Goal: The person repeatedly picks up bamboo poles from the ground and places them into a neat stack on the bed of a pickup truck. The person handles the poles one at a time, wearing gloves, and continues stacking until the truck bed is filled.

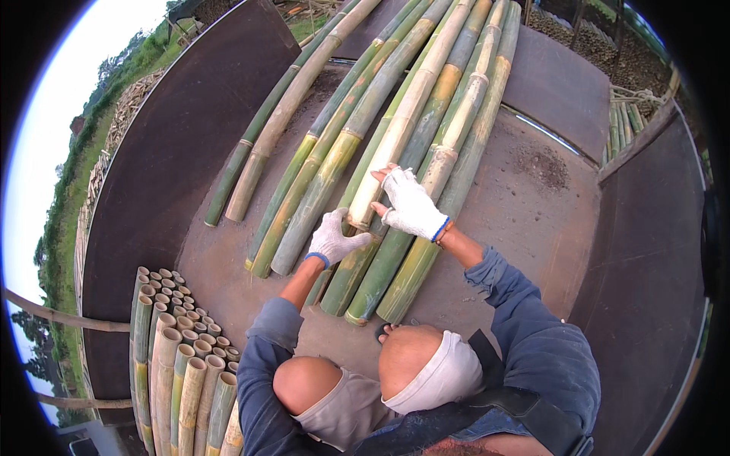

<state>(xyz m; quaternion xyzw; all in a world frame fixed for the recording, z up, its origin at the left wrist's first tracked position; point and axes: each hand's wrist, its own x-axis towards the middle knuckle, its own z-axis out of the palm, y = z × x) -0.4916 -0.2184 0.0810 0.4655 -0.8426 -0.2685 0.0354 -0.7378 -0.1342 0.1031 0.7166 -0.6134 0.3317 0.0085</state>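
Observation:
Several long bamboo poles lie side by side in front of me, green, grey and tan. One pale bamboo pole (407,114) lies on top of others, and its near end sits between my hands. My left hand (334,239), in a white knit glove with bare fingertips, is beside that end, thumb and fingers apart. Over the pale pole's right side reaches my right hand (413,204), gloved alike, its fingers spread and the tips touching or just above the pole. Neither hand is wrapped round a pole. Under them run green bamboo poles (395,258).
A bundle of shorter cut bamboo tubes (194,365) stands upright at the lower left. Dark panels (182,114) wall the left, and another dark panel (646,228) rises on the right. A heap of dark crumbs (541,167) lies on the brown floor (525,243).

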